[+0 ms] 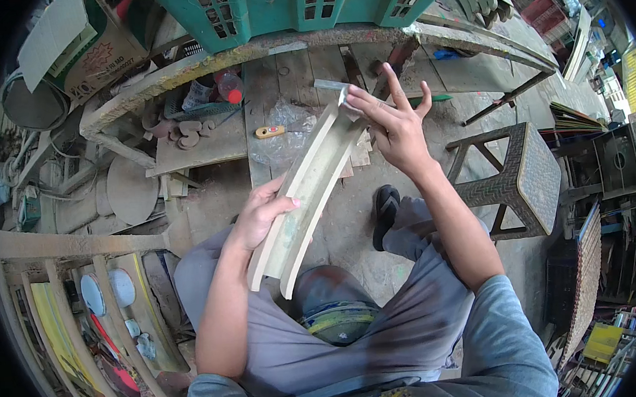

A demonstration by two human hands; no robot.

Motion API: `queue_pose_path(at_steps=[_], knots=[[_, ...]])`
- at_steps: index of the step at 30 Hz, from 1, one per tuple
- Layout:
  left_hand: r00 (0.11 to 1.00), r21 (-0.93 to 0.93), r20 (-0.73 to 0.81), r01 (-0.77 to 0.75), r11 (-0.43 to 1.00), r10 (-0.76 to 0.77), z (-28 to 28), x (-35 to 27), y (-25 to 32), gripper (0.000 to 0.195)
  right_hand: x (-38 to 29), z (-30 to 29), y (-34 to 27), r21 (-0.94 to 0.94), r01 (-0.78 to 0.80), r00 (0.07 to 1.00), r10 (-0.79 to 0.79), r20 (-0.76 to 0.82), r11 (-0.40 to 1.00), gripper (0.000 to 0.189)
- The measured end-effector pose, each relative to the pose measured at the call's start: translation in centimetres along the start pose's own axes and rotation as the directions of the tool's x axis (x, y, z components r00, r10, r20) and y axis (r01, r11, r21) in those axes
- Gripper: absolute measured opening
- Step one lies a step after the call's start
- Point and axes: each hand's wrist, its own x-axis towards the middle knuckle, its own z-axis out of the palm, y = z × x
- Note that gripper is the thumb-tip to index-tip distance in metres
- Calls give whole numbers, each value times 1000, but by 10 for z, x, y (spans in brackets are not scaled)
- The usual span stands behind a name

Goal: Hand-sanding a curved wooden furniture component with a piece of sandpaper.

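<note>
My left hand (261, 216) grips a long, pale, slightly curved channel piece (309, 193), probably wood, with two raised side walls and a trough between them. My left thumb lies over the near wall, and the other fingers are mostly hidden beneath. The piece slants up and away from my lap. At its far end, the index and middle fingertips of my right hand (399, 129) touch the rim, with the other two fingers spread upward. A small pale strip (329, 84) shows beside these fingertips; whether I hold it cannot be made out.
A low plank platform ahead holds a yellow-handled tool (270, 131), clear plastic film (290, 117) and a basket (201, 108) with a red-capped bottle (230, 87). A green crate (271, 8) stands on the bench above. At right is a woven-pattern plastic stool (532, 178); slatted wooden rails (78, 247) are at left.
</note>
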Motion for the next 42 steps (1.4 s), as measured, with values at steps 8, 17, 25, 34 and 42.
queue_pose_path(at_steps=[8,17,25,34,42], knots=[[958,362,-127,-197,911,257,11,6,-13,67,8,3,21,-145,0,998,-10,-69,990,43],[855,654,-158,-284,701,494,13,13,-15,64,-1,1,-19,4,99,994,-99,-40,995,52],[973,376,-76,-176,910,220,7,21,-22,77,7,8,-12,250,-41,995,17,96,967,57],[914,55,-399,104,993,-73,-5,34,-12,51,-33,23,-84,548,64,975,-171,145,834,72],[919,153,-393,77,985,-11,-3,30,-4,40,7,20,-28,495,85,995,-99,3,865,46]])
